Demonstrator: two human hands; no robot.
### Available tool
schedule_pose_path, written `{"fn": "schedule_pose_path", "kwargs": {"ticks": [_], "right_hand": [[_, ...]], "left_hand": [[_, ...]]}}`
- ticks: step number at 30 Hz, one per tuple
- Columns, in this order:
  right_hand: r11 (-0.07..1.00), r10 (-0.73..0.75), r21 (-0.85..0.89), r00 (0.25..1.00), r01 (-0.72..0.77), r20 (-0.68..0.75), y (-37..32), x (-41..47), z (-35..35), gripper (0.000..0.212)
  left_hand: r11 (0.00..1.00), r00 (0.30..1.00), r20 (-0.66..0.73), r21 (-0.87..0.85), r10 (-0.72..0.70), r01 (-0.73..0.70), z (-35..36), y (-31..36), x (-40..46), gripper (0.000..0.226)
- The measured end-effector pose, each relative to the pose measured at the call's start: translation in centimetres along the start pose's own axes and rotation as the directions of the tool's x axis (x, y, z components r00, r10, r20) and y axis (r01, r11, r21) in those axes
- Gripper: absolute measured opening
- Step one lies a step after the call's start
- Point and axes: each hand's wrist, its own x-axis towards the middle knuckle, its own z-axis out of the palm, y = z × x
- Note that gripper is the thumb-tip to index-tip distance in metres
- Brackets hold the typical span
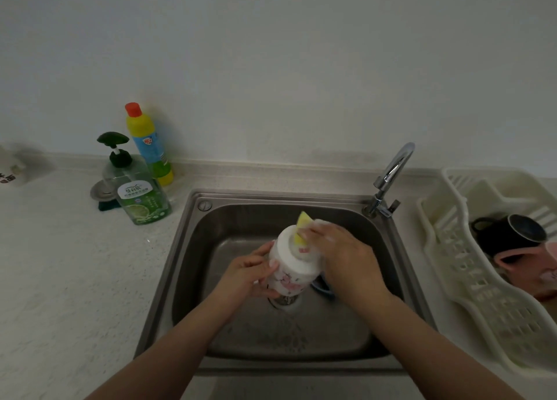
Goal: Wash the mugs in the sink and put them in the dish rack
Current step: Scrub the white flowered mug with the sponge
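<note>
Pale speckled countertop [75, 279] runs along a plain white wall, with a stainless steel sink [187, 267] set into it. Over the basin, the left hand [250, 276] curls its fingers around the side of a white mug [294, 267] printed with pink figures; the mug is tilted, its base turned up and away. The right hand [346, 258] grips a yellow sponge [302, 229] and presses it against that upturned base, with suds on the fingers. Below the mug lies the round metal drain [284, 301], half hidden, and something blue [322, 288] shows under the right wrist, too covered to identify. A curved chrome faucet [391, 176] stands at the sink's back right corner. Right of it, a cream plastic dish rack [458, 267] with slotted walls holds a black mug [512, 234] upside down and a pink mug [539, 267], cut off by the frame edge. On the left counter stand a green pump bottle [141, 194] and a yellow bottle [149, 145] with an orange cap.
</note>
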Motion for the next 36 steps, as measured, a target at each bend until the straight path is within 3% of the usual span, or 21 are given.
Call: {"fn": "schedule_pose_path", "kwargs": {"ticks": [2, 5, 6, 8, 11, 15, 18, 20, 22, 24, 27, 29, 33, 36], "right_hand": [[0.998, -0.06, -0.009, 0.997, 0.061, 0.046, -1.9, 1.2, -0.1, 0.074], [0.963, -0.267, 0.05, 0.96, 0.264, 0.081, -2.9, -0.4, -0.6, 0.077], [0.957, -0.281, 0.092, 0.957, 0.274, 0.067, -2.2, -1.3, -0.6, 0.077], [0.971, -0.205, 0.127, 0.979, 0.201, 0.016, -0.3, -1.9, -0.1, 0.073], [0.99, -0.031, 0.138, 0.999, 0.03, 0.006, -0.2, -0.3, 0.9, 0.065], [0.971, -0.16, 0.189, 0.985, 0.146, 0.059, -0.2, -1.5, 0.5, 0.064], [0.985, -0.038, 0.172, 0.997, 0.026, 0.069, 0.5, -1.4, 0.2, 0.058], [0.991, 0.022, 0.133, 0.997, -0.032, 0.076, -0.8, 0.0, 0.5, 0.065], [0.992, -0.043, 0.123, 0.996, 0.033, 0.081, -2.4, 0.4, 0.7, 0.072], [0.981, -0.106, 0.17, 0.989, 0.088, 0.101, -2.2, -0.6, 0.2, 0.069], [0.99, -0.009, 0.142, 0.999, 0.004, 0.04, -0.4, -1.7, -0.6, 0.058], [0.993, 0.053, 0.102, 0.998, -0.056, 0.035, -0.6, -0.3, -0.4, 0.063], [0.996, -0.067, 0.062, 0.993, 0.061, 0.097, -2.8, 0.1, -0.1, 0.077], [0.994, -0.06, 0.101, 0.993, 0.05, 0.098, -1.0, -1.9, -0.6, 0.064]], "left_hand": [[1.0, 1.0, -0.008, 0.0, -0.002, 0.002, 0.2, -0.1, 0.2, 0.04], [0.999, 0.999, -0.032, -0.031, -0.02, 0.019, -0.3, -0.2, 0.0, 0.058], [0.999, 1.0, -0.024, -0.036, -0.014, 0.013, -0.4, -0.2, -0.1, 0.051], [1.0, 1.0, 0.003, -0.001, 0.005, -0.005, -0.5, -0.4, -0.2, 0.033], [1.0, 1.0, -0.002, 0.027, -0.002, 0.002, -0.2, -0.5, -0.3, 0.051], [1.0, 1.0, -0.009, -0.011, 0.001, -0.001, -1.2, -0.3, -0.4, 0.048], [1.0, 1.0, -0.014, 0.0, -0.016, 0.016, -1.2, -0.3, -0.6, 0.072], [1.0, 1.0, 0.014, -0.005, -0.023, 0.023, -0.6, -0.4, -0.5, 0.059], [0.999, 0.999, 0.041, -0.031, -0.022, 0.023, -0.3, -0.2, -0.6, 0.042], [0.999, 0.999, 0.044, -0.036, -0.023, 0.025, -0.5, 0.0, -0.8, 0.047], [0.999, 0.999, -0.003, -0.022, -0.042, 0.042, -1.1, -0.3, -1.0, 0.051], [0.998, 0.998, -0.023, -0.012, -0.057, 0.057, -0.9, -0.6, -1.1, 0.048], [1.0, 0.999, -0.026, 0.001, -0.019, 0.019, -0.8, -0.4, -1.1, 0.042], [1.0, 1.0, -0.002, 0.014, 0.023, -0.023, -1.2, -0.5, -1.2, 0.062]]}}
